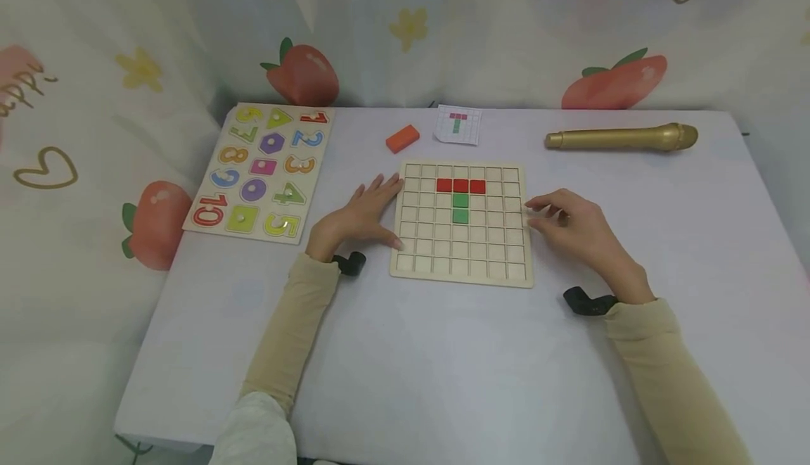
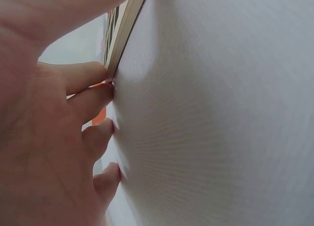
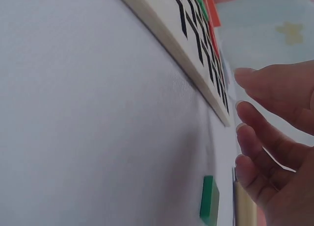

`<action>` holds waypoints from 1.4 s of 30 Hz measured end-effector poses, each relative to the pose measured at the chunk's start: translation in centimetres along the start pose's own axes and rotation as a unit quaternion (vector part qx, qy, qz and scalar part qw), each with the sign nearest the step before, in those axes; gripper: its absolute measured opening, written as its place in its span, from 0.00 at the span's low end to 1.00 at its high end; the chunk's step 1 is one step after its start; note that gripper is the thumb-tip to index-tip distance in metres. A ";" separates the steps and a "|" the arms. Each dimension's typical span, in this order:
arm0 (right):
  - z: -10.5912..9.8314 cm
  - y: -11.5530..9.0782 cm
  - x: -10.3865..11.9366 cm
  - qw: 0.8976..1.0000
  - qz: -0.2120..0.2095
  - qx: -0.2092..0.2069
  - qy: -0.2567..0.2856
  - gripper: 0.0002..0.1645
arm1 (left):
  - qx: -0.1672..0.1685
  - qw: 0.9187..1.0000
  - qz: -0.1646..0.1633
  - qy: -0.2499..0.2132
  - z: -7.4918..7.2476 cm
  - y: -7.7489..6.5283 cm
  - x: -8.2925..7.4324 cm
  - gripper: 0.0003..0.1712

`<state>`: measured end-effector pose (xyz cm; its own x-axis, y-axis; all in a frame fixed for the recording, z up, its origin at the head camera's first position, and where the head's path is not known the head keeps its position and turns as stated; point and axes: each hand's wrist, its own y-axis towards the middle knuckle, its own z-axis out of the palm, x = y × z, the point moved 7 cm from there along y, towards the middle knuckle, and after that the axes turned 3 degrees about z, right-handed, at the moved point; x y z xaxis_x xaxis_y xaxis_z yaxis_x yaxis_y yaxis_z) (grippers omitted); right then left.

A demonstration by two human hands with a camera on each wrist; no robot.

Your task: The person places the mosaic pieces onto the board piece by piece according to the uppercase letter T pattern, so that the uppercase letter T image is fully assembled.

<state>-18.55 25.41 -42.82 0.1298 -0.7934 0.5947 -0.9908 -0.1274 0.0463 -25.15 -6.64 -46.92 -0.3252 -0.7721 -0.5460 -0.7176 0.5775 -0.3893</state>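
Note:
A wooden grid board (image 1: 487,250) lies flat on the table. Three red squares (image 1: 461,186) form a row in its upper part, and two green squares (image 1: 460,209) run down from the middle one. My left hand (image 1: 361,217) is spread along the board's left edge, thumb and forefinger at the rim. By the right edge my right hand (image 1: 572,229) has its thumb and fingers loosely bent and apart, with nothing between them. A green block (image 3: 209,200) lies on the table near that hand in the right wrist view; the hand hides it in the head view.
Behind the board lie an orange block (image 1: 402,139) and a small paper card (image 1: 467,134) printed with a red and green T pattern. A number and shape puzzle board (image 1: 296,198) is at the left. At the back right rests a gold microphone (image 1: 620,139).

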 end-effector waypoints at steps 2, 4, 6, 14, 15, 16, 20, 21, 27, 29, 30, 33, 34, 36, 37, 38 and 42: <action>-0.4 -0.4 -0.8 1.000 0.007 -0.003 -0.006 0.17 | -0.001 1.000 0.000 0.002 0.0 0.0 -0.1 0.73; -0.7 -0.7 -1.4 1.000 0.012 -0.006 -0.009 0.18 | -0.003 1.000 -0.001 0.004 -0.1 0.0 -0.2 0.73; -1.0 -1.0 -2.0 1.000 0.014 -0.010 -0.010 0.18 | -0.003 1.000 -0.002 0.006 -0.1 0.0 -0.2 0.73; -2.0 -2.1 -3.4 0.999 0.008 -0.027 -0.026 0.18 | -0.004 1.000 -0.001 0.005 0.0 0.0 -0.2 0.73; -2.1 -2.3 -3.6 0.999 0.010 -0.027 -0.027 0.18 | -0.004 1.000 0.000 0.003 0.0 0.1 -0.2 0.73; -2.2 -2.4 -3.8 0.999 0.012 -0.026 -0.031 0.18 | -0.003 1.000 0.001 0.002 0.0 0.1 -0.2 0.73; -2.5 -2.8 -4.5 0.999 0.034 -0.019 -0.035 0.20 | -0.001 1.000 0.003 0.000 0.1 0.1 0.0 0.73; -2.5 -2.9 -4.6 0.998 0.039 -0.015 -0.036 0.20 | -0.001 1.000 0.003 0.000 0.1 0.1 0.0 0.73; -2.0 -2.8 -5.4 0.996 0.079 0.020 -0.044 0.23 | -0.003 1.000 0.001 0.001 0.1 0.2 0.1 0.73; -1.8 -2.6 -5.6 0.995 0.086 0.029 -0.048 0.23 | -0.004 1.000 0.001 0.002 0.1 0.2 0.1 0.73; -1.7 -2.6 -5.6 0.995 0.087 0.031 -0.048 0.22 | -0.004 1.000 0.000 0.003 0.1 0.1 0.0 0.73; -1.6 -2.5 -5.6 0.994 0.086 0.032 -0.052 0.21 | -0.004 1.000 0.001 0.003 0.0 0.0 -0.1 0.73; -1.5 -2.4 -5.6 0.994 0.085 0.032 -0.053 0.20 | -0.004 1.000 0.001 0.003 0.0 0.0 -0.1 0.73; -1.5 -2.4 -5.5 0.995 0.082 0.031 -0.055 0.19 | -0.003 1.000 0.001 0.002 0.0 0.0 -0.1 0.73; -1.5 -2.4 -5.4 0.995 0.081 0.030 -0.056 0.19 | -0.003 1.000 0.001 0.002 0.0 0.0 -0.1 0.73; -1.4 -2.4 -5.4 0.995 0.079 0.029 -0.057 0.18 | -0.002 1.000 0.002 0.002 0.0 0.0 -0.1 0.73; -1.4 -2.3 -5.0 0.996 0.062 0.022 -0.060 0.17 | -0.003 1.000 0.005 0.003 0.0 0.0 0.0 0.73</action>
<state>-17.00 30.47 -44.81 0.0128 -0.8699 0.4931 -0.9972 -0.0476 -0.0582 -25.12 -6.61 -46.89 -0.3364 -0.7681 -0.5448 -0.7176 0.5837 -0.3799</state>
